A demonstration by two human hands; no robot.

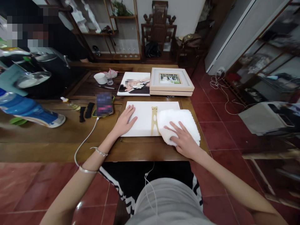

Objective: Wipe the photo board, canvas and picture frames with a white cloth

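A white board or panel (140,120) lies flat on the wooden table in front of me, with a tan, two-legged figure (154,120) upright on its face. My left hand (126,120) rests flat on the board's left side, fingers stretched out. On the right, a thick, fluffy white towel (185,115), folded up, covers the board's right part and overhangs its near edge. My right hand (184,139) presses on top of the towel with its fingers spread. What lies under the towel is hidden.
Behind the board are a photo panel (133,90) and stacked light wood frames (172,90). To the left are a phone (104,104) on a white cable, a small dropper bottle (70,103), a blue bottle (30,109) and a white cup (100,78). Another person stands far left.
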